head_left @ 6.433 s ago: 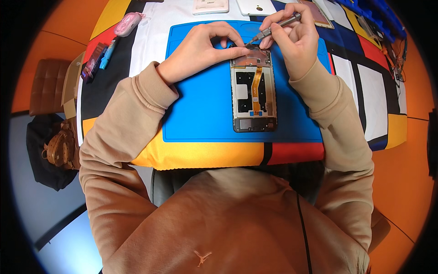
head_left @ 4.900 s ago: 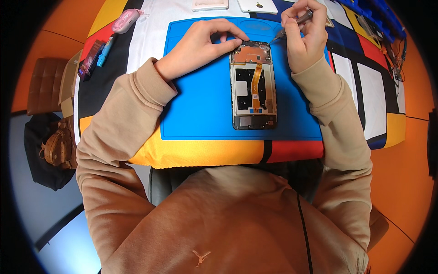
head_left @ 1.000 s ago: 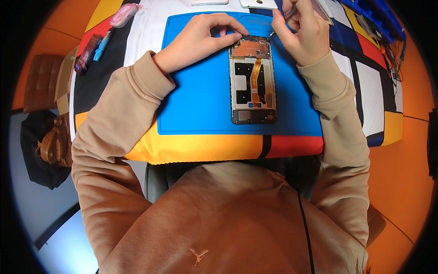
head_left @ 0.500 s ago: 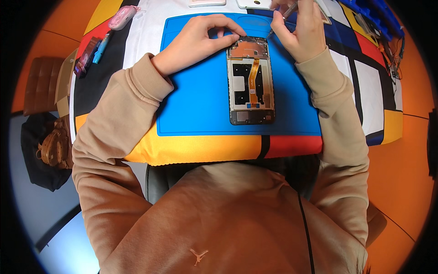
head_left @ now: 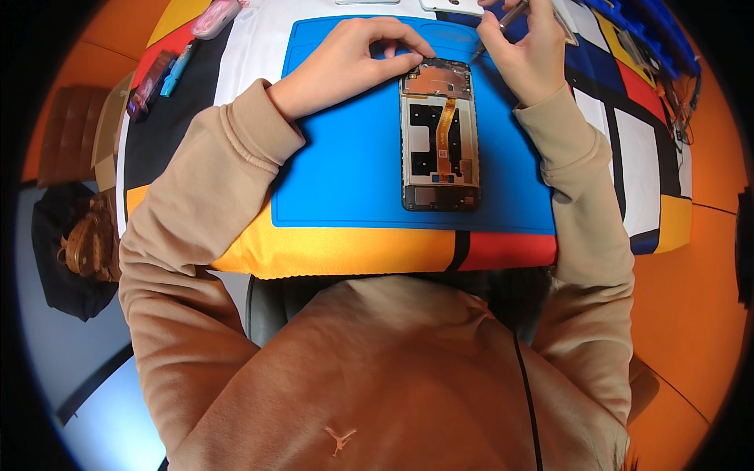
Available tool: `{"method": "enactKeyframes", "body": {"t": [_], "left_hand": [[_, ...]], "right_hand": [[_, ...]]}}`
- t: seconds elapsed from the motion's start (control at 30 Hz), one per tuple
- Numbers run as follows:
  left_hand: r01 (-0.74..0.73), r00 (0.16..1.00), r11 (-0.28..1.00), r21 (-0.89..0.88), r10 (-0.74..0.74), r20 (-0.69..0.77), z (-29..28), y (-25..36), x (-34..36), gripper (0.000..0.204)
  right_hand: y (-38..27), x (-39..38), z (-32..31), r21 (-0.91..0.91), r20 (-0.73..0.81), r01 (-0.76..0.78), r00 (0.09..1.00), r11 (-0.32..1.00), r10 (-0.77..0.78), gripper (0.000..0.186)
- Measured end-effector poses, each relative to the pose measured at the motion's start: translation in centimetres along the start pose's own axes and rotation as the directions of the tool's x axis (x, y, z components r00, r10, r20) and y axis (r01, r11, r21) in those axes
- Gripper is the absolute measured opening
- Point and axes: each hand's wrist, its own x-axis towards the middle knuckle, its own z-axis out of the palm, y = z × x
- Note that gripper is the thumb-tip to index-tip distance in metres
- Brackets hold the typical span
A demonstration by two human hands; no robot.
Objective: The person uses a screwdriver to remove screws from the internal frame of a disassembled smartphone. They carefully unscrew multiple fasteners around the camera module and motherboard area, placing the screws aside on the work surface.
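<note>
An opened phone (head_left: 465,129) lies on a blue work mat (head_left: 338,188), its top end pointing away from me. Its copper-coloured upper part, orange ribbon cable and black-and-white inner frame are exposed. My left hand (head_left: 353,59) grips the phone's top left edge between thumb and fingertips. Off the phone's top right corner, my right hand (head_left: 528,59) is closed around a slim screwdriver (head_left: 514,14). The tool's thin tip points down and left, close to that corner; whether it touches cannot be told. The upper end of the tool runs out of view.
White phone-like pieces (head_left: 452,6) lie at the far edge. A pink case (head_left: 216,19), a blue marker (head_left: 177,71) and a dark glossy packet (head_left: 149,90) sit at the left. Blue bins (head_left: 648,31) and loose cables (head_left: 682,118) are at the far right.
The phone and both hands appear slightly further right in the picture, as the whole view has shifted a little. My grip on the phone and screwdriver looks the same.
</note>
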Motion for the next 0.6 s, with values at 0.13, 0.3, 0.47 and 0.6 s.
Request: {"method": "enactKeyframes", "body": {"t": [0.13, 0.3, 0.47, 0.6], "left_hand": [[0.043, 0.999, 0.999, -0.019, -0.043, 0.008, -0.1, 0.3, 0.1, 0.022], [0.095, 0.995, 0.994, -0.053, -0.093, 0.029, -0.2, 0.6, 0.2, 0.019], [0.100, 0.995, 0.991, -0.086, -0.098, 0.031, -0.3, 0.9, 0.2, 0.018], [0.103, 0.995, 0.990, -0.096, -0.100, 0.030, -0.4, 1.0, 0.3, 0.018]], "right_hand": [[-0.5, -0.5, -0.1, 0.012, -0.003, -0.170, 0.985, 0.985, 0.170, 0.020], [0.1, -0.7, -1.1, 0.163, -0.042, -0.324, 0.942, 0.932, 0.334, 0.010], [3.3, -0.4, -2.2, -0.038, -0.286, -0.312, 0.913, 0.949, 0.289, 0.010], [4.9, -0.9, -2.1, 0.026, -0.286, -0.359, 0.891, 0.933, 0.352, 0.009]]}}
